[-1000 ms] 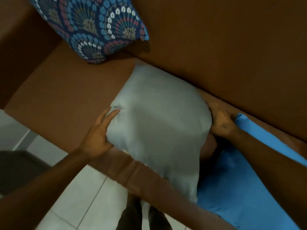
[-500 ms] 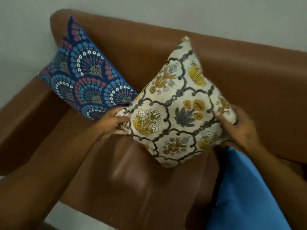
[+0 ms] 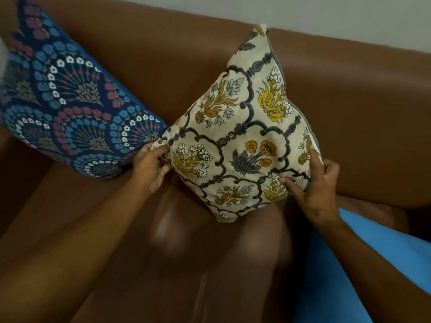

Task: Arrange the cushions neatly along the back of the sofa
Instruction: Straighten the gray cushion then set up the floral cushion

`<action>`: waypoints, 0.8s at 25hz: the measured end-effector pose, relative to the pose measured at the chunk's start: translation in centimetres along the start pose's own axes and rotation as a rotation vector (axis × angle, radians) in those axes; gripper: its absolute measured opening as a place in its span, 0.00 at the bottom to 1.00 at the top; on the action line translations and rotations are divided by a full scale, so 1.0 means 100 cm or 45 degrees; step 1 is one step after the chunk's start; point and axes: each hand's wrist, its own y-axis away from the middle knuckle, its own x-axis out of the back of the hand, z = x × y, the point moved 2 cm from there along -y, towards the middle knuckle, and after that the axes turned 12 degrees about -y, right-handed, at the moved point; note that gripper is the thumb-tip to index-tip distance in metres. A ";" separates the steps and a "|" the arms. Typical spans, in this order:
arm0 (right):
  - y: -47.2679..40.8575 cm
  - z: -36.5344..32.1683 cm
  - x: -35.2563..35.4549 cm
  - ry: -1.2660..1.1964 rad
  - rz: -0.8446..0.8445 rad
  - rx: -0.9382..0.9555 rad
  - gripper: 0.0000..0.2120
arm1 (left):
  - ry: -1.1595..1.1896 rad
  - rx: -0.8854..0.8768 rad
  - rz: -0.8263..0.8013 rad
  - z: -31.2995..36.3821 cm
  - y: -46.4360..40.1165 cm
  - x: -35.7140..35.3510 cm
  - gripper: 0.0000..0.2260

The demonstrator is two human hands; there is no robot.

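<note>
A cream cushion (image 3: 242, 127) with yellow flowers and grey tracery stands on one corner against the backrest of the brown leather sofa (image 3: 349, 117). My left hand (image 3: 150, 167) pinches its left corner. My right hand (image 3: 313, 185) grips its lower right edge. To its left a dark blue cushion (image 3: 63, 113) with fan patterns leans in the sofa's left corner, its tip touching the cream cushion. A plain blue cushion (image 3: 363, 264) lies on the seat at the lower right, partly under my right forearm.
The sofa's left armrest (image 3: 21, 180) rises at the left edge. The seat (image 3: 198, 264) lies in front of the cushions. A pale wall (image 3: 303, 12) runs behind the backrest.
A second ago the cushion lay with its plain grey side up on the seat. Both hands turned it patterned side out and stood it up against the backrest, next to the dark blue cushion.
</note>
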 end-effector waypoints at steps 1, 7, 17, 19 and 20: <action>-0.001 0.002 -0.002 0.017 -0.002 -0.025 0.48 | 0.032 0.014 0.012 -0.003 0.001 -0.001 0.15; -0.007 0.002 -0.009 0.038 -0.030 -0.061 0.48 | 0.057 0.032 0.075 -0.009 -0.009 -0.001 0.20; 0.007 -0.008 0.052 0.153 -0.187 -0.055 0.52 | 0.044 -0.023 0.459 -0.021 0.030 -0.011 0.12; 0.023 0.014 0.092 0.165 -0.189 -0.054 0.50 | 0.065 0.047 0.593 -0.045 0.055 -0.003 0.14; 0.035 0.033 0.117 0.202 -0.207 -0.047 0.47 | -0.057 0.020 0.648 -0.068 0.076 0.000 0.14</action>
